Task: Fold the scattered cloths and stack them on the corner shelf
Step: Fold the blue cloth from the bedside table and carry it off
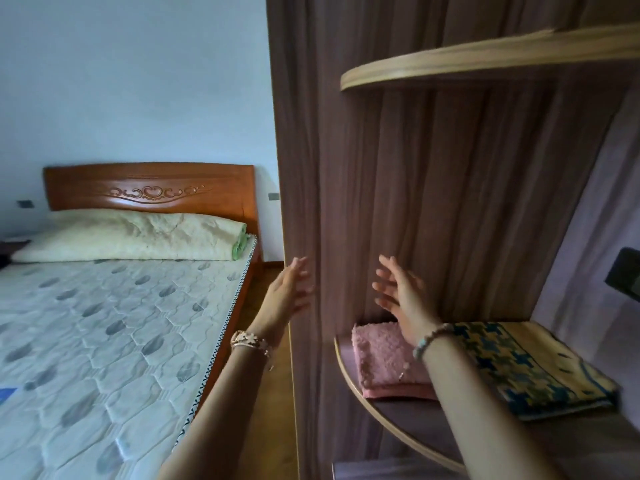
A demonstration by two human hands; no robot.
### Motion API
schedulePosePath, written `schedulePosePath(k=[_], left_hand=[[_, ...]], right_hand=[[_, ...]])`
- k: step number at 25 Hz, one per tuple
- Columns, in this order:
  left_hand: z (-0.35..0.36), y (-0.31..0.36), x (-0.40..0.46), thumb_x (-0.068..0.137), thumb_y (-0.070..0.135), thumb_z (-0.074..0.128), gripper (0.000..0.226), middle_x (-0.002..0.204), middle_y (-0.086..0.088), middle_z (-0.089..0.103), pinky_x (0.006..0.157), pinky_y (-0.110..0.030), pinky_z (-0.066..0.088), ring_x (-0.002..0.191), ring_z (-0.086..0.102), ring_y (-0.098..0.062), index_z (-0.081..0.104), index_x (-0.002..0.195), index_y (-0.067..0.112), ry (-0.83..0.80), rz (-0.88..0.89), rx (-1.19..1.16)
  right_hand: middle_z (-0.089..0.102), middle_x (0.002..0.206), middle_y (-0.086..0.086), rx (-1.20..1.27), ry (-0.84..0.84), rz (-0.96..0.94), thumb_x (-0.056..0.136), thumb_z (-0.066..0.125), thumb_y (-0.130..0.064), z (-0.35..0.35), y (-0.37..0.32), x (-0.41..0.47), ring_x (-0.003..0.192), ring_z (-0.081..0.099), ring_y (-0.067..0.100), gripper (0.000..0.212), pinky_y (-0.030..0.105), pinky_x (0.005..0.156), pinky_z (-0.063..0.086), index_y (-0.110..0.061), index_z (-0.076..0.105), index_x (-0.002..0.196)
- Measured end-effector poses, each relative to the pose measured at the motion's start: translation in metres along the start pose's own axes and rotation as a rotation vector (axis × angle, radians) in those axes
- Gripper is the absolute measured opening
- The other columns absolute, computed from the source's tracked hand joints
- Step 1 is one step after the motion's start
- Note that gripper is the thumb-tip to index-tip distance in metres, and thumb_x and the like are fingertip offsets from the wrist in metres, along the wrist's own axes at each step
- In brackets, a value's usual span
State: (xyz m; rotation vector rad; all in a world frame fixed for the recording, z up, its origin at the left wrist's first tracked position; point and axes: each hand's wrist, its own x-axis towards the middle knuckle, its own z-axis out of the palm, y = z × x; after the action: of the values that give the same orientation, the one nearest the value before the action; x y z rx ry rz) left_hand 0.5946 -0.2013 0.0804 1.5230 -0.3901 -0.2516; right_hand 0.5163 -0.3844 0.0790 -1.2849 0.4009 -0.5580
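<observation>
A folded pink towel point(381, 362) lies on the curved corner shelf point(391, 417) at the lower right. Beside it, to the right, lies a folded yellow cloth with a blue-green pattern point(530, 368). My right hand point(398, 292) hovers above the pink towel, fingers spread, holding nothing. My left hand point(289, 292) is raised by the edge of the wooden panel, also with fingers apart and empty. Both hands are blurred. A small blue patch point(7, 393) shows at the left edge on the bed; I cannot tell what it is.
A tall brown wooden panel point(381, 168) backs the shelves, with another curved shelf point(485, 60) above. To the left stands a bed with a quilted mattress point(104, 341), a pale pillow point(131, 237) and an orange headboard point(149, 185). A wooden floor strip point(270, 393) runs between bed and panel.
</observation>
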Motion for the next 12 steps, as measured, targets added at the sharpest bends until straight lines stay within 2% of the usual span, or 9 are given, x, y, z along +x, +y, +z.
schedulePosePath(k=[2, 4, 8, 12], left_hand=[[-0.049, 0.026, -0.014, 0.099, 0.046, 0.036, 0.037, 0.127, 0.000, 0.060, 0.097, -0.043, 0.045, 0.107, 0.064, -0.023, 0.058, 0.123, 0.030, 0.010, 0.011, -0.284], [-0.104, 0.041, -0.035, 0.097, 0.045, 0.038, 0.044, 0.128, -0.003, 0.062, 0.101, -0.044, 0.042, 0.114, 0.063, -0.029, 0.057, 0.130, 0.023, 0.056, 0.045, -0.465], [-0.217, 0.046, -0.089, 0.093, 0.047, 0.042, 0.050, 0.131, -0.006, 0.063, 0.105, -0.046, 0.040, 0.120, 0.060, -0.032, 0.056, 0.133, 0.021, 0.178, 0.123, -0.678], [-0.332, 0.050, -0.153, 0.091, 0.045, 0.046, 0.051, 0.132, -0.008, 0.062, 0.108, -0.049, 0.037, 0.120, 0.059, -0.034, 0.056, 0.133, 0.019, 0.326, 0.187, -0.737]], right_hand=[[0.067, 0.107, -0.002, 0.324, -0.199, 0.123, 0.095, 0.048, -0.048, 0.045, -0.012, -0.013, 0.095, 0.062, 0.015, 0.036, 0.031, 0.080, 0.048, -0.027, 0.065, 0.119], [0.070, 0.111, 0.002, 0.502, -0.314, 0.170, 0.095, 0.046, -0.049, 0.094, -0.013, -0.028, 0.103, 0.064, 0.020, 0.040, 0.036, 0.087, 0.050, -0.026, 0.064, 0.123], [0.070, 0.118, 0.005, 0.582, -0.516, 0.249, 0.093, 0.051, -0.047, 0.203, 0.004, -0.079, 0.112, 0.063, 0.024, 0.038, 0.044, 0.101, 0.046, -0.024, 0.067, 0.118], [0.067, 0.124, 0.006, 0.568, -0.688, 0.351, 0.089, 0.055, -0.048, 0.314, 0.038, -0.137, 0.119, 0.060, 0.027, 0.041, 0.048, 0.106, 0.041, -0.023, 0.067, 0.119]])
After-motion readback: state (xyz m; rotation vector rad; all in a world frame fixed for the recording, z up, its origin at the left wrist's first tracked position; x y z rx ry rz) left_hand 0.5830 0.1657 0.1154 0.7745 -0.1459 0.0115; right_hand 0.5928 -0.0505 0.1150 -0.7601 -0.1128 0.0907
